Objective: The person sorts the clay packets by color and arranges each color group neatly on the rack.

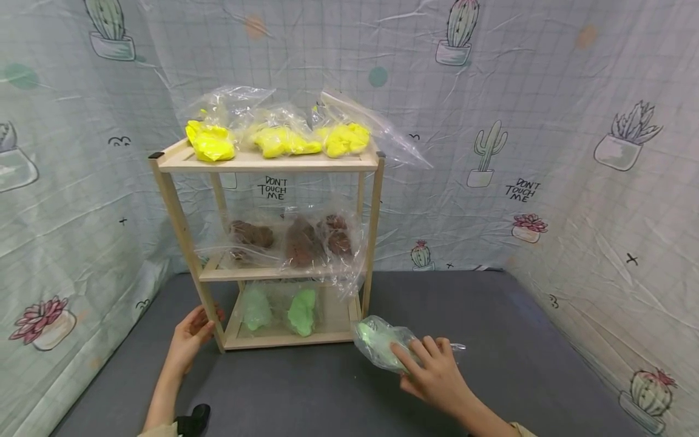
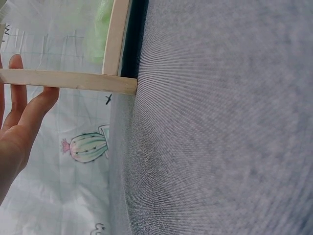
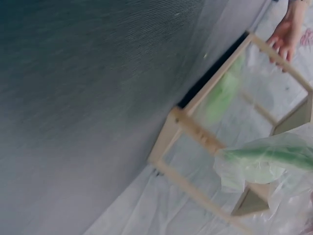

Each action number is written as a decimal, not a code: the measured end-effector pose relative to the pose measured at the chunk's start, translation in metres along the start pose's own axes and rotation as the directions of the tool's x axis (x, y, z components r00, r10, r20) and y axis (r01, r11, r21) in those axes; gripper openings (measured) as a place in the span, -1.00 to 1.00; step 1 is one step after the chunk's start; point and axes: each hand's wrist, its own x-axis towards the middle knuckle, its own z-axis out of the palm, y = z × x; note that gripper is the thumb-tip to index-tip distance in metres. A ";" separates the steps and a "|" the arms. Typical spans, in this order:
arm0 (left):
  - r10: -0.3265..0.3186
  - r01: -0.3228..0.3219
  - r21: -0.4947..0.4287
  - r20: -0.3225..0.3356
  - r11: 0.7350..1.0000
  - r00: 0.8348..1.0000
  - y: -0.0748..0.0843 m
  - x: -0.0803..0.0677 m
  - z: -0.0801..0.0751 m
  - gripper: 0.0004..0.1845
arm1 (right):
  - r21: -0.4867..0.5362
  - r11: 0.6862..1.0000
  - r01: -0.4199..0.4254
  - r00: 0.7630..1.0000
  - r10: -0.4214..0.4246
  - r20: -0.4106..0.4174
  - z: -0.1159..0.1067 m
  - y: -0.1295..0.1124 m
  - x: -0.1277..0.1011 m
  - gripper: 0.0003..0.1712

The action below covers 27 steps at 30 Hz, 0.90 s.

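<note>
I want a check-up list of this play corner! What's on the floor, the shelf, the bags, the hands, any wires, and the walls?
Surface: dark grey mat, bare around the shelf.
Job's things: wooden shelf with three levels; a clear bag of green stuff lies on the mat by its front right foot.
Shelf contents: three yellow bags on top, brown bags in the middle, two green bags at the bottom.
Clutter: nothing seen.
Hands: left hand rests against the shelf's front left leg; right hand holds the loose green bag, fingers on the plastic.
Cables: nothing seen.
Surroundings: cactus-print sheets on three sides, printed "DON'T TOUCH ME".
</note>
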 end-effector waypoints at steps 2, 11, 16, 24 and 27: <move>0.014 -0.014 -0.013 0.001 1.000 1.000 0.000 0.001 0.000 -0.66 | 0.001 1.000 0.007 1.000 -0.007 -0.002 0.005 -0.006 0.006 -0.54; 0.055 -0.054 -0.052 0.006 0.997 0.998 0.000 0.001 0.002 -0.68 | 0.030 0.999 0.022 1.000 -0.022 -0.009 0.026 -0.033 0.035 -0.57; 0.071 -0.070 -0.053 0.005 0.996 0.997 0.001 0.000 0.004 -0.67 | 0.027 0.999 0.046 0.999 -0.045 -0.014 0.037 -0.044 0.049 -0.64; 0.029 -0.029 -0.026 -0.013 0.999 0.999 0.003 -0.001 0.004 -0.65 | 0.006 0.997 0.081 0.995 -0.081 -0.063 0.062 -0.057 0.070 -0.72; 0.035 -0.035 -0.025 -0.009 0.999 0.999 0.002 -0.001 0.003 -0.63 | -0.018 0.996 0.093 0.992 -0.094 -0.081 0.071 -0.060 0.081 -0.61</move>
